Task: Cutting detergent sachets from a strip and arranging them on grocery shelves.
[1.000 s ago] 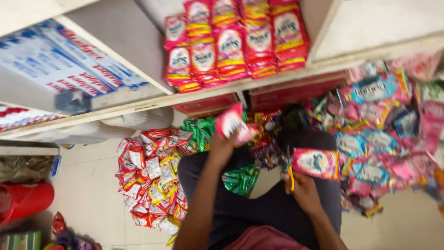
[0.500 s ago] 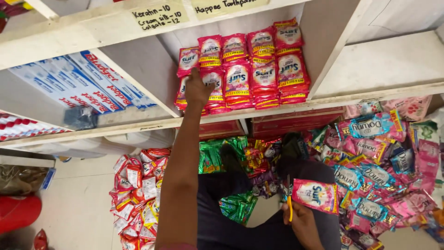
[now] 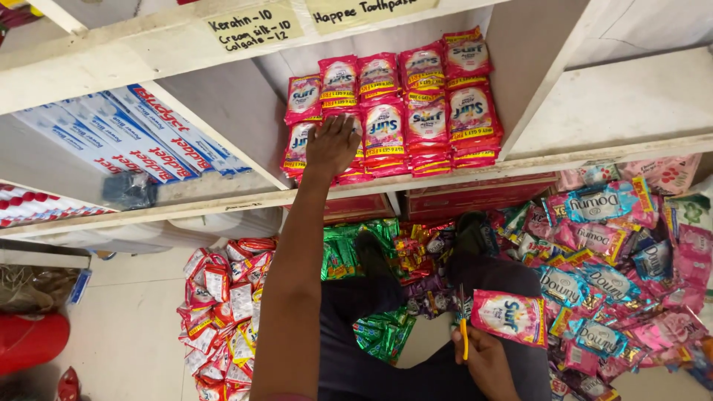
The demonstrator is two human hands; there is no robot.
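My left hand [image 3: 332,143] reaches up into a white shelf compartment and presses flat on a stack of red-and-pink detergent sachets [image 3: 394,111] standing in rows there. My right hand [image 3: 484,359] stays low over my lap. It holds one pink detergent sachet [image 3: 511,317] together with yellow-handled scissors [image 3: 463,327]. My dark trousers and shoes show below, among the packets on the floor.
White shelving [image 3: 416,182] runs across the view, with blue-and-white toothpaste boxes [image 3: 141,137] in the left compartment. On the floor lie a pile of red sachets [image 3: 223,297], green packets [image 3: 349,249] and many pink and blue softener sachets [image 3: 616,252]. A red container [image 3: 30,341] sits far left.
My left hand rose from lap height, where it held a pink sachet, up to the shelf and now rests on the stacked sachets. My right hand stayed low with its sachet.
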